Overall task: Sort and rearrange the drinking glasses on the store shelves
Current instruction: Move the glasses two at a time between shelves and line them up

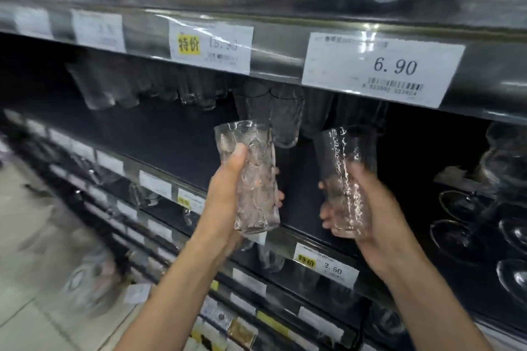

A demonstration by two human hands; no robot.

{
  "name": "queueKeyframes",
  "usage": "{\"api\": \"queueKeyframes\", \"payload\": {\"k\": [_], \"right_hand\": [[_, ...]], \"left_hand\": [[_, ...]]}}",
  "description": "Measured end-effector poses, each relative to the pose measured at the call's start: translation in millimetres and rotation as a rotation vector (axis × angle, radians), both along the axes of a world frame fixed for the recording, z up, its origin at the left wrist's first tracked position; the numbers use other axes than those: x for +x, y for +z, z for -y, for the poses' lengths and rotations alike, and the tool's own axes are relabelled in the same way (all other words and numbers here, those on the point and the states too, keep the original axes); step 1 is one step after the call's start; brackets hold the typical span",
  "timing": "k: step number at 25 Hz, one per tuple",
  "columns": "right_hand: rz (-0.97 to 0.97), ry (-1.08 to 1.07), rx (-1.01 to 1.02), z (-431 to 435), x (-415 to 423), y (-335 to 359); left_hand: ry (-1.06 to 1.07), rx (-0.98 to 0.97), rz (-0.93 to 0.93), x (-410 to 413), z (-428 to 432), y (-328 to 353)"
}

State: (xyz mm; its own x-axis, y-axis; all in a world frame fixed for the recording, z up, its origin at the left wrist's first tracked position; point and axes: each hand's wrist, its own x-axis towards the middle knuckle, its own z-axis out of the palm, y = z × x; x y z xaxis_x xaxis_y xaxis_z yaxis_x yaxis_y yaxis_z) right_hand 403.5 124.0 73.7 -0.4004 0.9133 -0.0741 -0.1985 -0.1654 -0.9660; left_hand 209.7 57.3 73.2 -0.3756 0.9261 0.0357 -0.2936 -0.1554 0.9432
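My left hand (228,188) grips a tall clear textured glass (251,179), upright and tilted slightly, in front of the dark middle shelf (171,134). My right hand (368,208) grips a second tall textured glass (345,177) just to the right of the first; the two glasses are apart. Behind them, two similar tall glasses (273,114) stand at the back of the same shelf. Further left on that shelf is a row of several clear glasses (119,88), blurred.
Price tags hang on the shelf rail above, one reading 6.90 (382,68). Stemmed glasses (467,208) lie at the right of the shelf. Lower shelves hold more glassware (271,259) and tags. The tiled floor (34,251) is at the left.
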Motion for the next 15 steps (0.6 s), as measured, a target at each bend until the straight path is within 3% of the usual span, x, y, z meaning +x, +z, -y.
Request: {"api": "queueKeyframes", "payload": {"k": [8, 15], "right_hand": [[-0.075, 0.482, 0.032, 74.4, -112.9, -16.7], [-0.032, 0.777, 0.011, 142.8, -218.1, -29.2]], "left_hand": [[0.557, -0.077, -0.073, -54.3, 141.2, -17.9], [0.815, -0.075, -0.054, -104.6, 243.9, -26.2]]}}
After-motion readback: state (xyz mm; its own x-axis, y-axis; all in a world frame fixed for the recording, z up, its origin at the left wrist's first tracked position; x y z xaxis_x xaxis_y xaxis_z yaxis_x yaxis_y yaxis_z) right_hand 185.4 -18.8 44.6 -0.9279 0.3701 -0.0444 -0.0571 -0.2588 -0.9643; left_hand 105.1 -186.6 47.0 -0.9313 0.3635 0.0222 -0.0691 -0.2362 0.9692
